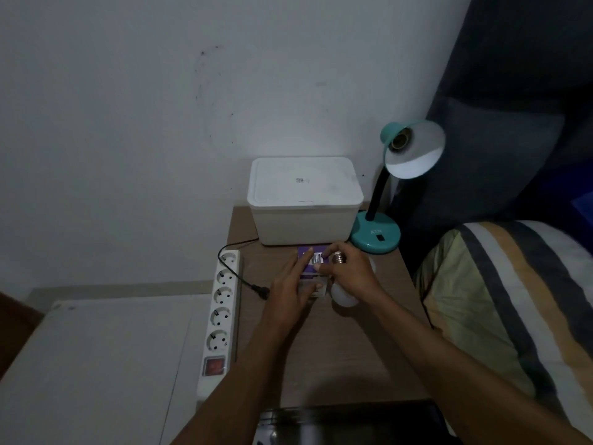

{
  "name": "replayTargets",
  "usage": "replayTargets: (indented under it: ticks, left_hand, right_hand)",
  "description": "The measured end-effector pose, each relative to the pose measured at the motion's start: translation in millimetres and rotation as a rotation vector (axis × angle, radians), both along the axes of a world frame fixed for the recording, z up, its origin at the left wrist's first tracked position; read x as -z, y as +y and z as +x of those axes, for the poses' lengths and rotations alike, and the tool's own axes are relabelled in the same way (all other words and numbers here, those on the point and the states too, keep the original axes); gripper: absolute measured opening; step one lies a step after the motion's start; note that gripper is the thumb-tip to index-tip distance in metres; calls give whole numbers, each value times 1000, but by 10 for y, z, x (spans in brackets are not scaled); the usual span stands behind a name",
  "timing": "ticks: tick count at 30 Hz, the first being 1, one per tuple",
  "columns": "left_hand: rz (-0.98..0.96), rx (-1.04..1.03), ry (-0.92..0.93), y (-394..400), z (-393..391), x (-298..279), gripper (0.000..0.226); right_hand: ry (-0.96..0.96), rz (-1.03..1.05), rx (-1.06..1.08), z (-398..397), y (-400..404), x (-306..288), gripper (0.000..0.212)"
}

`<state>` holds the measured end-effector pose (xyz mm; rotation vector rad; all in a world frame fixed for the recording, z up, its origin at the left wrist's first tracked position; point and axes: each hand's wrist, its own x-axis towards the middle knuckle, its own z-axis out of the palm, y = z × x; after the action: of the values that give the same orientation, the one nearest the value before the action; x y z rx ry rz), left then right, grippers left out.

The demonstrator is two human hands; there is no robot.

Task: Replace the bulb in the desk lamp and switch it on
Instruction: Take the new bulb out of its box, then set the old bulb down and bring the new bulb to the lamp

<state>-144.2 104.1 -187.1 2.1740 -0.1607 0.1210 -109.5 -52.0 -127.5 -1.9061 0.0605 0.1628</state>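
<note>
A teal desk lamp [378, 234] stands at the back right of the small wooden table [337, 348]; its shade [414, 152] tilts up and the socket inside looks empty. A purple bulb box [313, 261] lies flat in front of a white container. My left hand [295, 281] rests flat on the box with fingers spread. My right hand [349, 271] is closed around a white bulb [343, 295], its metal screw base pointing up beside the box. The lamp's black plug [261, 290] lies loose on the table.
A white lidded container [305, 200] stands against the wall. A white power strip [221, 313] with a red switch lies along the table's left edge. A striped pillow [513, 300] is at the right, a white surface at the left, a dark object at the near edge.
</note>
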Motion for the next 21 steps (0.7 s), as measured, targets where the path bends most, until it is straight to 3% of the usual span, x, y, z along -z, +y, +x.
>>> replayTargets:
  ticks: [3,7,15,21]
  left_hand:
    - [-20,1,7,-2,10,2,73]
    - [-84,-52,29,-21,59,-14,73]
    - [-85,-120,-43,43,513,-120,73]
    - [-84,-139,-3,54,685,-55,72]
  right_hand:
    - [74,-17,52,0,13,13,33]
    - [-4,-126,243,-22,-41,-23,3]
    - [10,212,298,125,-334,-183,13]
    - [-45,166,333,259,-585,-144,24]
